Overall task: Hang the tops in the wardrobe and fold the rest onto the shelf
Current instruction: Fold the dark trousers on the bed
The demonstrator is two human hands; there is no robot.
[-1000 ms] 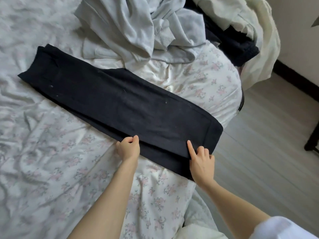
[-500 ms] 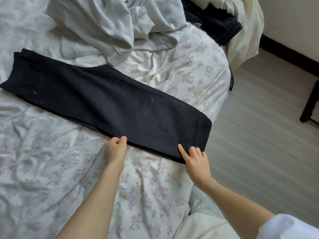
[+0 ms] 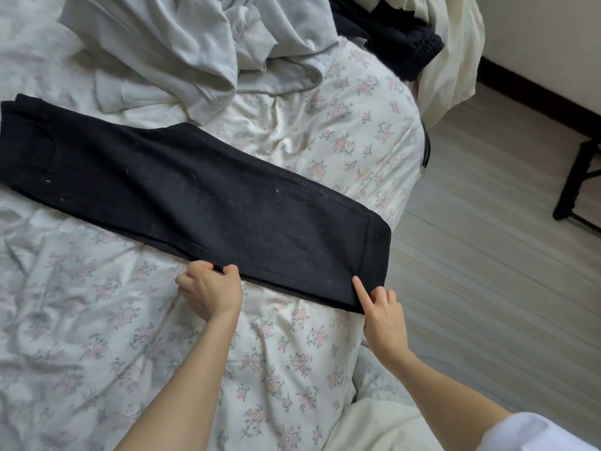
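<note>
The bed (image 3: 292,369), under its floral sheet, carries everything: a heap of grey tops (image 3: 195,43) at the far side, a dark garment (image 3: 403,47) and a cream one (image 3: 452,60) at the far corner, and the black trousers (image 3: 201,196) laid flat across the middle, legs stacked one on the other, hem end near the bed's edge. The step in hand looks like folding the trousers for the shelf (the tops wait their turn). The left hand (image 3: 211,288) pinches the near long edge partway along; the right hand (image 3: 383,314), well apart from it, pinches the near hem corner, forefinger stretched out on the cloth. The next move probably calls for lifting the hem end and carrying it over toward the waistband, edges kept in line. Against the earlier frames, the lower leg no longer juts out along the near edge; the two now lie flush.
</note>
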